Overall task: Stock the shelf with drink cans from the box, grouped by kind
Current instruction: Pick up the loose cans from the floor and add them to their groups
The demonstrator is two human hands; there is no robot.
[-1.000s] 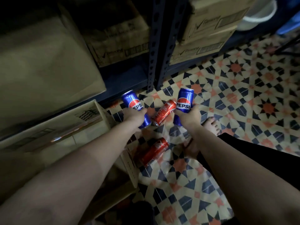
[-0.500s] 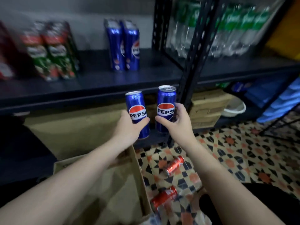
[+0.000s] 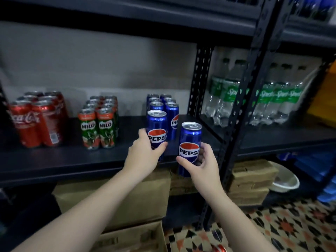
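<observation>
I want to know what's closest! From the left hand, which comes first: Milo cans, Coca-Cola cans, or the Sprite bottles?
From the left hand:
1. Milo cans, just to its left on the shelf.
2. Coca-Cola cans, far left end.
3. Sprite bottles, in the right bay, behind the post.

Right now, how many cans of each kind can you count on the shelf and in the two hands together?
Coca-Cola cans: 6
Milo cans: 8
Pepsi cans: 8 (6 on the shelf, 1 in the left hand, 1 in the right hand)
Total: 22, counted by visible tops; the back rows are blurred, so some counts may be off.
</observation>
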